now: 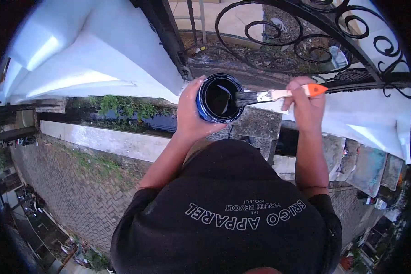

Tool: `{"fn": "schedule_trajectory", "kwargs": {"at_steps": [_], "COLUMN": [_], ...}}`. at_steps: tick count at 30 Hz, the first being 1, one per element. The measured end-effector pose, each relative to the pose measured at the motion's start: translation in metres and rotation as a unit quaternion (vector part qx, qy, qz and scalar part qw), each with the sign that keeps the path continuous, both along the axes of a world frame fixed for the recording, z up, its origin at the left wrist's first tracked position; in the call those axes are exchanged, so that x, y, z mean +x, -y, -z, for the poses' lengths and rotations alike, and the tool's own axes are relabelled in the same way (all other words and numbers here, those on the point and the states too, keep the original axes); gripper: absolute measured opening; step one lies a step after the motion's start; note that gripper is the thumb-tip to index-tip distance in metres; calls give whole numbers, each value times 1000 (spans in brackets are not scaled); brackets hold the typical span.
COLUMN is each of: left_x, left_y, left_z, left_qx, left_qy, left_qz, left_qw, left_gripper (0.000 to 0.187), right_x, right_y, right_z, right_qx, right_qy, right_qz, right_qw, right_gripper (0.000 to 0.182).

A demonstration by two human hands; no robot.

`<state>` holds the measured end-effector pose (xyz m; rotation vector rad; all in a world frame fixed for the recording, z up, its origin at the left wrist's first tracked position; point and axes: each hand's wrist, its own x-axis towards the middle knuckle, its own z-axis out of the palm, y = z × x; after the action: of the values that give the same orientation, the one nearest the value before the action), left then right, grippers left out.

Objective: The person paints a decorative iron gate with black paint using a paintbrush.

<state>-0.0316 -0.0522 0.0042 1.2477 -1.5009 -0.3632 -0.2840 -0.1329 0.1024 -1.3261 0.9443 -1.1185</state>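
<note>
In front of my chest, my left hand is wrapped round the side of a blue paint can. The can is open at the top, its rim smeared dark, with dark, shiny paint inside. My right hand grips the pale handle of a paintbrush, which has an orange end and a metal band. Dark bristles reach over the right side of the can's rim, their tips at the mouth of the can.
Ahead stands a black wrought-iron gate with scrolls, beside a dark post. White walls flank it. A ditch with water and green plants runs to the left, edged by a concrete kerb and brick paving.
</note>
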Motion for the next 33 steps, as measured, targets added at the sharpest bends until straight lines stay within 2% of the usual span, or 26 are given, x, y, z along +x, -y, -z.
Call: {"fn": "schedule_trajectory", "kwargs": {"at_steps": [4, 6, 8, 10, 12, 14, 22, 24, 26, 29, 30, 32, 33], "left_x": [3, 3, 4, 3, 3, 3, 2, 2, 2, 1, 1, 0, -1], "left_y": [0, -1, 2, 3, 3, 2, 0, -1, -3, -2, -2, -2, -2], "left_z": [-3, -7, -13, -16, -19, -21, -19, -20, -20, -19, -19, -17, -16], "left_qx": [-18, -2, -18, -40, -63, -71, -88, -84, -70, -56, -57, -49, -50], "left_qy": [38, 56, 77, 96, 114, 143, 137, 135, 137, 132, 133, 123, 125], "left_qz": [5, 0, 3, -8, -21, -30, -23, -24, -27, -16, -16, -22, -20], "left_qw": [999, 998, 997, 995, 991, 987, 986, 987, 988, 990, 989, 991, 991], "left_gripper": [109, 112, 109, 108, 107, 107, 101, 100, 102, 105, 105, 108, 108], "right_x": [-18, -9, 5, 19, 27, 32, 46, 36, 25, 12, 11, 8, 7], "right_y": [7, 1, -5, -11, -14, -15, -13, -14, -11, -3, -3, -5, -4], "right_z": [-16, -25, -30, -34, -34, -34, -17, -15, -11, 9, 13, 20, 24], "right_qx": [-59, -57, -71, -95, -95, -126, -155, -92, -83, -10, -11, 111, 110], "right_qy": [1, 75, 53, -29, -37, -117, -214, -60, -49, 93, 94, 209, 211], "right_qz": [27, 11, -13, -54, -56, -53, -96, -55, -50, -14, -14, 46, 48], "right_qw": [998, 995, 996, 994, 993, 984, 960, 992, 994, 996, 995, 970, 970], "right_gripper": [6, 5, 4, 2, 4, 7, 9, 9, 9, 13, 13, 14, 14]}}
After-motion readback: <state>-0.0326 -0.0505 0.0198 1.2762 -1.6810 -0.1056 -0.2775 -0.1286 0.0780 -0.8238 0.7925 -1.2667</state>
